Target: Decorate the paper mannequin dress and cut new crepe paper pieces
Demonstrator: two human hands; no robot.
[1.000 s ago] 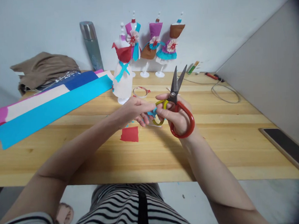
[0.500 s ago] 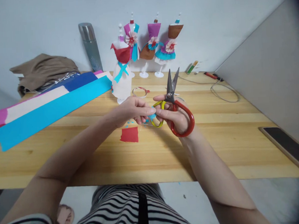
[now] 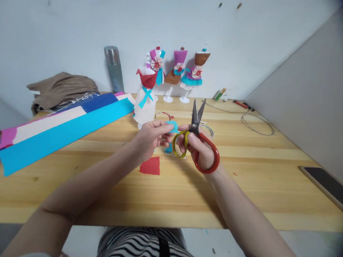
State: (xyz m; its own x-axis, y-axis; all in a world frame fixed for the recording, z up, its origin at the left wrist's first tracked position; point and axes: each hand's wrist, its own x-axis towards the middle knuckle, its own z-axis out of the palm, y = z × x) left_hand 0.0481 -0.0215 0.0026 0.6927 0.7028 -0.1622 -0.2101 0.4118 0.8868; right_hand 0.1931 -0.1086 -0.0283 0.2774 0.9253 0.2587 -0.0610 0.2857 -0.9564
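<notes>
Between thumb and fingers, my left hand (image 3: 153,137) pinches a small turquoise piece of crepe paper (image 3: 173,126). Close beside it, my right hand (image 3: 200,148) holds scissors (image 3: 195,128) with one yellow and one red handle. Their blades point up and stand apart. A red paper square (image 3: 149,166) lies flat on the table below my left hand, and small turquoise scraps (image 3: 168,148) lie under my hands. Just behind my hands stands a mini mannequin (image 3: 145,103) in a red top and pale skirt with a turquoise bow.
More dressed mini mannequins (image 3: 180,58) line the wall near a thermos (image 3: 115,70). Long crepe paper strips (image 3: 63,128) and brown cloth (image 3: 66,86) lie at left. A phone (image 3: 329,188), a cable (image 3: 258,123) and a green-labelled tube (image 3: 220,94) are on the right.
My hands have drawn apart; the turquoise piece now shows fully in my left hand. My right thumb has come off it and lies on the scissors. The camera view has tilted up.
</notes>
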